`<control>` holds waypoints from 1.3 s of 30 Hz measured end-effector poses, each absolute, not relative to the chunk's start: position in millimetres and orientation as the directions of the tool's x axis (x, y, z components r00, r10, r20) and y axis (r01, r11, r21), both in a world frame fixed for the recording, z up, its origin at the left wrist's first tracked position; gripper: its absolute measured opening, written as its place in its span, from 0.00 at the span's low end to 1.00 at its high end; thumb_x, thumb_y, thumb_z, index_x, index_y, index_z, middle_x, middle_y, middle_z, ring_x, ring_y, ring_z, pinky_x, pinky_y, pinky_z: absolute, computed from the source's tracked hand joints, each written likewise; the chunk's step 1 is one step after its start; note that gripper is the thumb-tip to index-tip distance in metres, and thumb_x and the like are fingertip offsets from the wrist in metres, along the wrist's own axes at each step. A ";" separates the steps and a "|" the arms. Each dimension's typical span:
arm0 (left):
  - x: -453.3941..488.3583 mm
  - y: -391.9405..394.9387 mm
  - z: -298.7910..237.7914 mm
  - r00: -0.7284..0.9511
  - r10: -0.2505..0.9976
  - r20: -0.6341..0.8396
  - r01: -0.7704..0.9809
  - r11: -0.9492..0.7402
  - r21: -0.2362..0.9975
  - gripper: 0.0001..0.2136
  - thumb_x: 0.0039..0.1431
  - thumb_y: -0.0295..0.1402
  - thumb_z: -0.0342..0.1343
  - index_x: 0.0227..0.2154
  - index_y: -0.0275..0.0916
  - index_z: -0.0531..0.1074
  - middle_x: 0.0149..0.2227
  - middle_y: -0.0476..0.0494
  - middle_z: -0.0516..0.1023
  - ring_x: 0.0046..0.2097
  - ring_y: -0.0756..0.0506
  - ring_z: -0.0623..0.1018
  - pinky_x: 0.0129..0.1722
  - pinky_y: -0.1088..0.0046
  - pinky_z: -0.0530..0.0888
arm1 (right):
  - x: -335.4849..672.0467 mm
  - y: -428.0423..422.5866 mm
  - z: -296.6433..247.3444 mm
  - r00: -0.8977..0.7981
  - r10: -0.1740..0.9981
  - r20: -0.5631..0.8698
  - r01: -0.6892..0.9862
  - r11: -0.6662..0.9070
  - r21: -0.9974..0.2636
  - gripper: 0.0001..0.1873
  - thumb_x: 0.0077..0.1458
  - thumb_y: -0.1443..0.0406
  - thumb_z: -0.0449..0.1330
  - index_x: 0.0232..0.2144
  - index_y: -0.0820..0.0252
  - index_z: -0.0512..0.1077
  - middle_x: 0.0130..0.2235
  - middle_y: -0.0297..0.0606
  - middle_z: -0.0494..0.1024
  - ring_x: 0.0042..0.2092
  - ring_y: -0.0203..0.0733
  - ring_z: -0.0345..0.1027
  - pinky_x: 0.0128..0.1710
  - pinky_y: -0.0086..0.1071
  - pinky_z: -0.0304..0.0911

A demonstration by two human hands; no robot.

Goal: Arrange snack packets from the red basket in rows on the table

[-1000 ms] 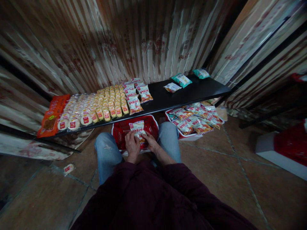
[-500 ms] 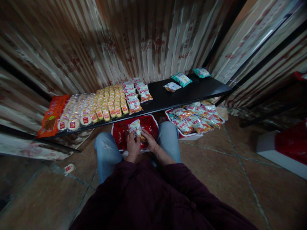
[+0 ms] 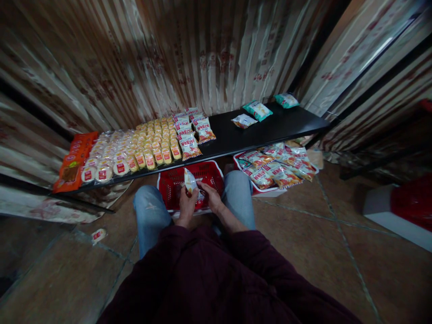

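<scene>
My left hand (image 3: 187, 204) is closed round the lower part of a small snack bag (image 3: 190, 180). The bag is white with some orange-yellow and stands tilted, its narrow side towards me. Against its right edge lie the fingers of my right hand (image 3: 212, 199), closed in on it with the thumb side up. Both hands are above a red plastic basket (image 3: 162, 186) with a white rim, set between my knees. Part of a pale patch under the right fingers is too hidden to name.
A black shelf (image 3: 226, 137) holds an orange packet (image 3: 72, 164), rows of wrapped round cakes (image 3: 148, 146), white-and-red snack bags (image 3: 189, 145) and green bags (image 3: 258, 110). A second basket (image 3: 261, 193) with several snack bags stands right. One wrapped cake (image 3: 99, 235) lies on the floor.
The snack bag has turned from showing its printed front to showing its narrow side. Both hands stay above the basket, with the fingers shifted slightly round the bag.
</scene>
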State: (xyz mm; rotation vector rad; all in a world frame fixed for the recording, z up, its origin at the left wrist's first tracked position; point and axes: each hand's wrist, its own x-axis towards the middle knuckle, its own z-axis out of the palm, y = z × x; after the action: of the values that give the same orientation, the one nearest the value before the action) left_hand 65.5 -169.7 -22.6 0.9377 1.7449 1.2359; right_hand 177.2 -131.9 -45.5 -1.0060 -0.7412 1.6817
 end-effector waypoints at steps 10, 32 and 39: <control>59.0 -169.5 -38.2 -0.442 0.844 -0.302 -0.243 0.212 0.947 0.19 0.44 0.32 0.63 0.43 0.38 0.72 0.40 0.43 0.78 0.41 0.45 0.76 0.44 0.69 0.70 | 177.3 -133.2 -42.2 -0.175 0.946 -0.273 -0.413 -0.323 -0.852 0.15 0.38 0.55 0.66 0.31 0.54 0.81 0.40 0.35 0.81 0.49 0.48 0.70 0.53 0.41 0.59; 55.6 -168.7 -37.2 -0.285 0.692 -0.664 -0.792 0.220 0.570 0.07 0.49 0.22 0.54 0.31 0.38 0.72 0.31 0.48 0.77 0.34 0.50 0.76 0.39 0.72 0.73 | 176.9 -133.4 -39.3 -0.211 0.942 -0.261 -0.509 -0.334 -0.793 0.20 0.36 0.54 0.69 0.33 0.55 0.78 0.41 0.38 0.80 0.51 0.50 0.69 0.52 0.42 0.59; 50.6 -168.9 -39.3 -0.209 0.677 -0.705 -0.859 0.218 0.464 0.06 0.53 0.23 0.51 0.32 0.36 0.71 0.34 0.42 0.77 0.38 0.46 0.78 0.41 0.67 0.76 | 177.5 -136.6 -34.4 -0.227 0.929 -0.293 -0.454 -0.367 -0.812 0.19 0.37 0.54 0.69 0.34 0.53 0.79 0.42 0.36 0.80 0.52 0.49 0.67 0.51 0.40 0.60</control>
State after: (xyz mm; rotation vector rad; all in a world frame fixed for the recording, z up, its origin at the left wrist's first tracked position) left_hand 50.6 -168.9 -39.3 -0.2205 1.0847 1.4204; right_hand 177.5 -136.6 -34.4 -0.9734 -0.7281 1.7691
